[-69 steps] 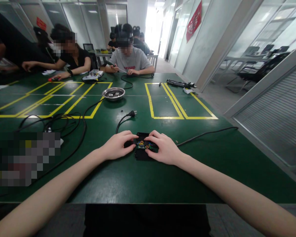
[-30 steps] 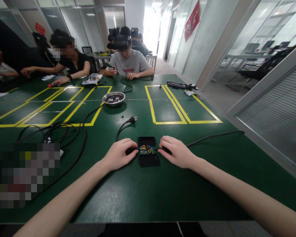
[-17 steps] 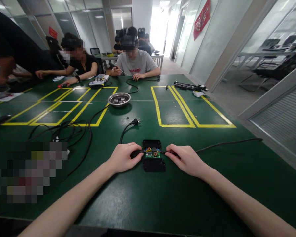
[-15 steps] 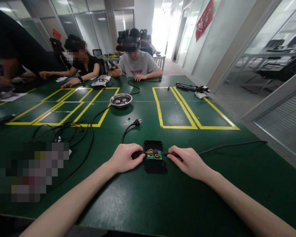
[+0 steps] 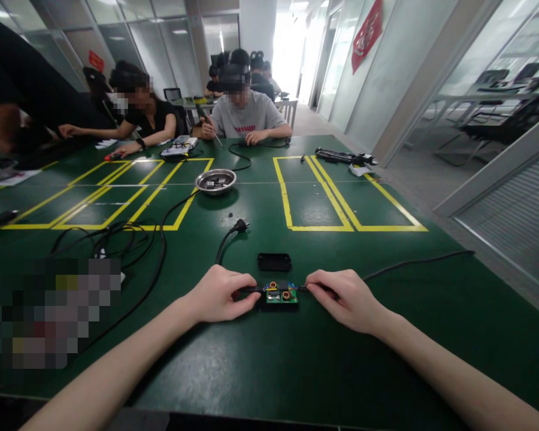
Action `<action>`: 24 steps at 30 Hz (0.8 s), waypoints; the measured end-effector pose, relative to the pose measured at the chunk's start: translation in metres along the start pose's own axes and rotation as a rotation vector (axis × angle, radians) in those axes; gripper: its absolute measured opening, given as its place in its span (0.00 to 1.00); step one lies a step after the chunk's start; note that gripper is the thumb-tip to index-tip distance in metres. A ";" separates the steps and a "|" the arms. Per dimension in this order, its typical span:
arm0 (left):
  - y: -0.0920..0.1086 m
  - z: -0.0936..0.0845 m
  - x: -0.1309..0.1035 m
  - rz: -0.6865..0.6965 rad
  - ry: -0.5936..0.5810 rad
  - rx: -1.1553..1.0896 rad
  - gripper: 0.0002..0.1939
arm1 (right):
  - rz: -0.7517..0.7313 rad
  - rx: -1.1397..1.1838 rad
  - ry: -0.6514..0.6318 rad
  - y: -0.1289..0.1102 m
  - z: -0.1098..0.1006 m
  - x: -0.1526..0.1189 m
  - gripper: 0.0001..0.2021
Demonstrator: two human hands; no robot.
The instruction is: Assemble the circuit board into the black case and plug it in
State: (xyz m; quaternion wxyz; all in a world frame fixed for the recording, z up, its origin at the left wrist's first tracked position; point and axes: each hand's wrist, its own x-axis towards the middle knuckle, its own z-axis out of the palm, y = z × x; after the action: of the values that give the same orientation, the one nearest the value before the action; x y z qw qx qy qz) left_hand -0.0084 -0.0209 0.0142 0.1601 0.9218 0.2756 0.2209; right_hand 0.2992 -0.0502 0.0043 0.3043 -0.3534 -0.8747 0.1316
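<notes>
Cables (image 5: 413, 261) pinched in left grip (image 5: 220, 291), right grip (image 5: 348, 296), board (image 5: 281, 293) between (shell (image 5: 274, 261), plug (image 5: 240, 226), bowl (image 5: 215, 192) beyond)

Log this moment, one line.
left hand: pinching left cable; right hand: pinching right cable; circuit board: between hands, over near shell; far shell: apart

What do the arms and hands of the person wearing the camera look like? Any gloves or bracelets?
The left hand and right hand are bare: no gloves, rings, watch or bracelet show. No sleeve covers the left forearm or right forearm, and both have narrow wrists. The nails are too small to make out.
</notes>
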 end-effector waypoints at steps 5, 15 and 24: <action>0.001 -0.002 -0.001 -0.005 -0.053 -0.007 0.09 | -0.001 0.027 -0.043 0.004 0.006 -0.001 0.10; 0.001 0.006 -0.004 0.048 -0.016 -0.016 0.09 | 0.095 0.082 -0.177 -0.004 0.007 0.002 0.08; 0.003 0.008 -0.006 0.118 0.004 0.015 0.11 | 0.001 0.075 -0.171 -0.008 0.018 0.002 0.10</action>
State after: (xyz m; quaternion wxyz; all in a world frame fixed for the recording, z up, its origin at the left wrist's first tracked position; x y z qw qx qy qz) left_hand -0.0075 -0.0287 0.0063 0.1395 0.9372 0.2224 0.2296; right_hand 0.2827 -0.0552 -0.0052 0.2416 -0.3295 -0.8919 0.1941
